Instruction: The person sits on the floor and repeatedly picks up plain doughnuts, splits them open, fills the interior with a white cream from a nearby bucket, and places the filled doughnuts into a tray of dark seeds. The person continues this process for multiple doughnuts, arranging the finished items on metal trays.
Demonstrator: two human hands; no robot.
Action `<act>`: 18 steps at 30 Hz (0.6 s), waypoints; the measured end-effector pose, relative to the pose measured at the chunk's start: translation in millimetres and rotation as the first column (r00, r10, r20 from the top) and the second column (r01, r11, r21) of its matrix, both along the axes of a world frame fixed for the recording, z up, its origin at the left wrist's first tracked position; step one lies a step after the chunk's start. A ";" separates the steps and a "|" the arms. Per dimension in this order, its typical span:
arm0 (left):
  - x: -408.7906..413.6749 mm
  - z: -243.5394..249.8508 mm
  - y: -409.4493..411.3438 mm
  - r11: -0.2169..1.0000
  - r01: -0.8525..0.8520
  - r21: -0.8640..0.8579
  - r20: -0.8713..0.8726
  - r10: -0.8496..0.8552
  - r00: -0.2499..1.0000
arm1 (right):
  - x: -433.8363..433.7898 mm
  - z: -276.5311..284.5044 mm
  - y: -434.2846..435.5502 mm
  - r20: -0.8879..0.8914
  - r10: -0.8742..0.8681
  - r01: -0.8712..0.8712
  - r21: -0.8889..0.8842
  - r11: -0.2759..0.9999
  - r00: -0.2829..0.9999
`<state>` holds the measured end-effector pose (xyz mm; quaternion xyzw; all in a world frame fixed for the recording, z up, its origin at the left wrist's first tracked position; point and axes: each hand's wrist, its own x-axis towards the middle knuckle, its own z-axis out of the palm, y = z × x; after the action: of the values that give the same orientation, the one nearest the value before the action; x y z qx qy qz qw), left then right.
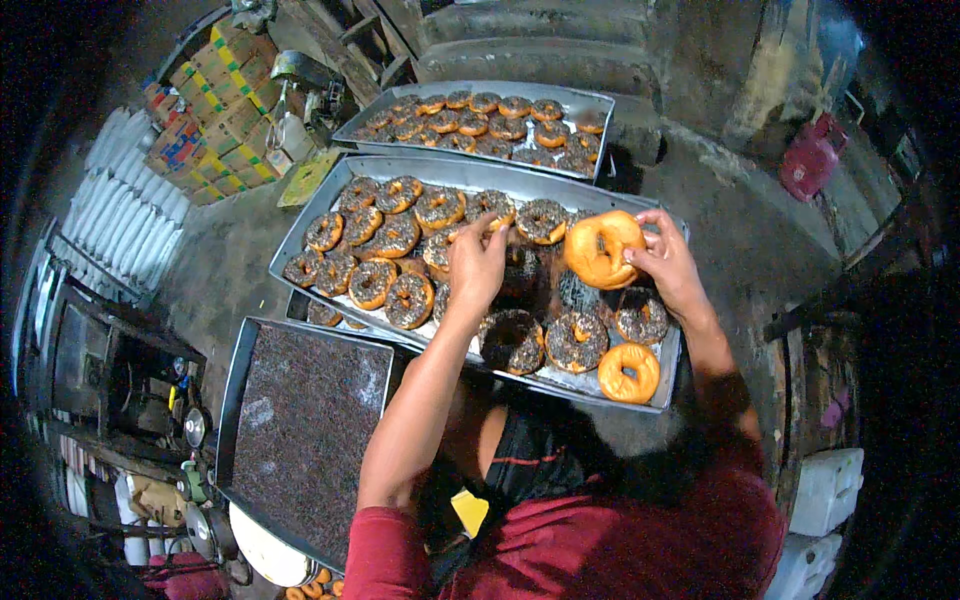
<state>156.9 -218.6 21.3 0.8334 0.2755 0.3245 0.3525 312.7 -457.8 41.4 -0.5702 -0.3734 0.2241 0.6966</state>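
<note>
My right hand (667, 262) grips a plain golden doughnut (583, 251), thumb on its near face, above the right part of a metal tray (480, 166). Over the middle of that tray is my left hand (478, 266), its fingertips at a sprinkle-coated doughnut (487, 204); whether they grip it is unclear. Rows of doughnuts with dark sprinkles fill much of the tray, partly hidden by my left forearm. In the near right corner lies another plain doughnut (611, 384), beside a coated doughnut (576, 341).
Behind stands a second tray (480, 88) of coated doughnuts. At the left, a deep tray (300, 420) holds dark sprinkles, with a white round container (266, 544) below it. Stacked cartons (225, 112) are at the back left. A pink gas cylinder (814, 157) stands to the right.
</note>
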 end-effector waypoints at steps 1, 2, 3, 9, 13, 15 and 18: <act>-8.4 18.1 -15.6 0.896 0.224 -0.384 0.114 -0.195 0.974 | -10.6 3.0 5.2 -0.018 0.035 -0.034 0.034 0.999 0.999; -14.0 27.8 -33.9 0.598 0.424 -0.680 0.291 -0.311 0.905 | -17.1 0.8 11.5 -0.071 0.141 -0.137 0.062 0.989 0.987; -24.7 30.4 -49.7 0.172 0.550 -0.817 0.487 -0.305 0.818 | -35.0 3.9 27.7 0.057 0.135 -0.136 0.027 0.990 0.989; -86.3 44.7 -52.2 -0.033 0.749 -0.662 0.750 -0.031 0.661 | -55.6 31.2 5.7 0.573 0.149 0.148 -0.439 0.886 0.806; -150.4 51.5 -35.7 0.085 0.821 -0.565 0.825 0.070 0.561 | -65.3 -11.0 -50.3 0.603 0.618 0.335 -0.796 0.503 0.504; -174.1 51.1 -34.1 0.149 0.814 -0.561 0.828 0.120 0.548 | -76.7 -17.8 -48.5 0.590 0.611 0.403 -0.807 0.431 0.528; -207.8 47.9 -39.3 0.209 0.802 -0.560 0.824 0.234 0.515 | -83.4 -18.6 -40.5 0.648 0.621 0.445 -0.759 0.475 0.441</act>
<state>-50.9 -257.9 69.2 0.2453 0.0282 0.3343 0.9095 229.4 -498.3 22.8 -0.8352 -0.5422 0.0879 -0.0263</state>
